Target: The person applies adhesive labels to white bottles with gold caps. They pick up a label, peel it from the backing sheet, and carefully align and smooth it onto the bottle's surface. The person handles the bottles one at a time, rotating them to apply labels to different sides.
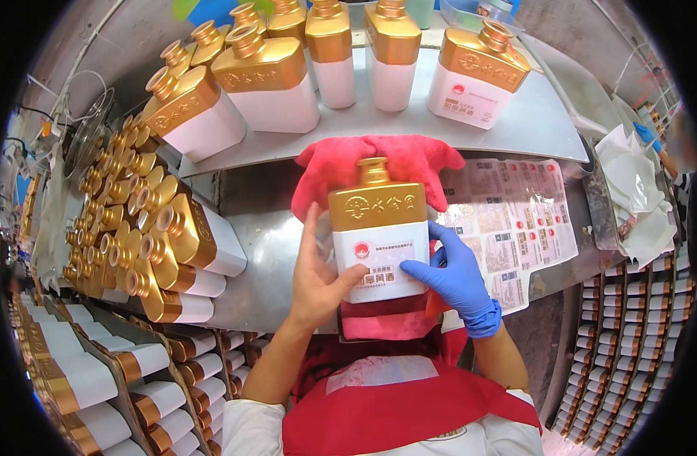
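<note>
A flat white bottle with a gold shoulder and neck (pixel 376 209) stands up in front of me, a printed label (pixel 379 254) on its white front. My bare left hand (pixel 322 266) grips its left side, the thumb on the label's lower left edge. On the other side, my right hand (pixel 455 277), in a blue glove, holds the bottle with its thumb at the label's right. Beneath and behind the bottle lies a pink cloth (pixel 379 152), draped over a support that I cannot make out. A sheet of labels (pixel 508 220) lies right of it.
A raised metal shelf (pixel 356 125) beyond the cloth bears several similar bottles, one labelled bottle (pixel 477 76) at its right. Many gold-topped bottles (pixel 158 228) lie piled on the left. Crates of bottles (pixel 629 342) flank me below. White paper sheets (pixel 629 197) hang at the far right.
</note>
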Tool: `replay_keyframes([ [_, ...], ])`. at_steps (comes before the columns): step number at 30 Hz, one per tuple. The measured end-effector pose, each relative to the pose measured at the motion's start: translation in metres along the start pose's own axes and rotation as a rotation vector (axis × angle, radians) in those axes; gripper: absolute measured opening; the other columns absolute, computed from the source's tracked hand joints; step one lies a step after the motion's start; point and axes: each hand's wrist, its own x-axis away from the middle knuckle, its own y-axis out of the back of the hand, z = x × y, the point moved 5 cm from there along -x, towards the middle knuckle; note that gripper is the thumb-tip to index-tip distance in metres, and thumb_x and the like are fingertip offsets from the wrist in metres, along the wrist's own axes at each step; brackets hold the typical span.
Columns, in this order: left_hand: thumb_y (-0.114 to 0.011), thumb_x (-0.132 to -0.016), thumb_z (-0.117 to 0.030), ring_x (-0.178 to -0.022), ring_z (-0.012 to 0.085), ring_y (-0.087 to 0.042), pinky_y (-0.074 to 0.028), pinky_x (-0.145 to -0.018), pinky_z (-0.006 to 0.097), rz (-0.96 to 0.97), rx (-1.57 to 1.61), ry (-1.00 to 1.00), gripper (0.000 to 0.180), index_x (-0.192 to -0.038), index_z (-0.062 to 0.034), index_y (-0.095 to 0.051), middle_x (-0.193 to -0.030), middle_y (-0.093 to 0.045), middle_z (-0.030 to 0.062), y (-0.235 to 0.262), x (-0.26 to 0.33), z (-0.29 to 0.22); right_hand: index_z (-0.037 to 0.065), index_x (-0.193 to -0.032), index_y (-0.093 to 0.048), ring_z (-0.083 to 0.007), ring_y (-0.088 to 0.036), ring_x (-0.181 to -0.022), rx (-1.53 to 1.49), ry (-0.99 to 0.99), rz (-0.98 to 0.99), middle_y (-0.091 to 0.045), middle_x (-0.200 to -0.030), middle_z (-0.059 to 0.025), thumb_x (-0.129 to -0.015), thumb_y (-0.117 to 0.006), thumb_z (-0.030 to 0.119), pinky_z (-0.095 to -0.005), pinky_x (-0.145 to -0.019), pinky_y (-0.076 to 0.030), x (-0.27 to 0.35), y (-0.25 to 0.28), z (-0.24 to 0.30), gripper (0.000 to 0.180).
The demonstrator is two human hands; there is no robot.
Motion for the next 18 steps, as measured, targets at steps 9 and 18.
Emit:
replay_keyframes([
  [9,-0.077,-0.065,-0.003,-0.132,0.0277,-0.033,-0.033,-0.106,0.040,0.010,-0.591,0.120,0.101,-0.146,-0.0044,-0.017,-0.145,-0.029,0.0180,0.018,0.063,-0.010,0.000,-0.128,-0.050,-0.0052,-0.048,-0.064,0.034,0.018,0.029,-0.058,-0.101,-0.0040,-0.071,-0.081,0.024,-0.0212,-0.060,-0.045,0.002,0.001,-0.003,0.069],
  [18,-0.067,-0.076,0.005,-0.124,0.0210,-0.044,-0.036,-0.104,0.037,-0.174,-0.437,-0.055,0.072,-0.139,-0.0005,-0.032,-0.136,-0.040,0.0124,0.023,0.058,-0.012,0.004,-0.128,-0.053,-0.0023,-0.047,-0.059,-0.108,-0.044,0.047,-0.062,-0.096,-0.0017,-0.074,-0.076,0.014,-0.0177,-0.057,-0.043,0.007,0.009,-0.011,0.060],
])
